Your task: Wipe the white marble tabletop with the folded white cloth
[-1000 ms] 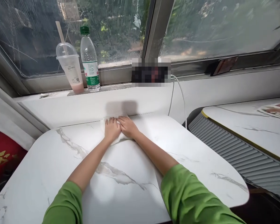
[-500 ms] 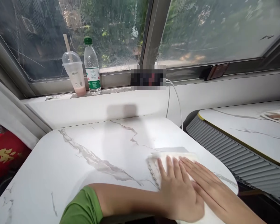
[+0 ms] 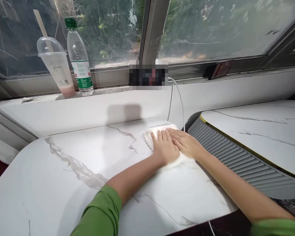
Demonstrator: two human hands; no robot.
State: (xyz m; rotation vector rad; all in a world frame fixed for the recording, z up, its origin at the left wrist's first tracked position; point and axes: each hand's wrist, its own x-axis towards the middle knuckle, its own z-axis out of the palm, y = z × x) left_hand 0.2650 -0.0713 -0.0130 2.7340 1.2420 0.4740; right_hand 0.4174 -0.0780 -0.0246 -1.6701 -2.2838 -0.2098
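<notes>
My left hand [image 3: 164, 147] lies flat with fingers stretched out, pressing on a folded white cloth [image 3: 180, 161] near the far right corner of the marbled white table [image 3: 93, 203]. Beside it, my right hand [image 3: 186, 141] is also flat on the cloth, its fingertips touching or overlapping those of the left. The cloth's ruffled edge shows to the left of the fingers. Part of the cloth is hidden beneath both palms.
On the window sill stand a plastic cup [image 3: 57, 70] with a straw and a water bottle [image 3: 80, 62]. A white cable [image 3: 180, 98] hangs past the table's far right corner. To the right is a second marbled table [image 3: 267, 131] with a ribbed grey side.
Both hands and the cloth have slid away from me towards the table's far edge. The view has shifted, and the hand with a cloth on the right-hand table is out of sight.
</notes>
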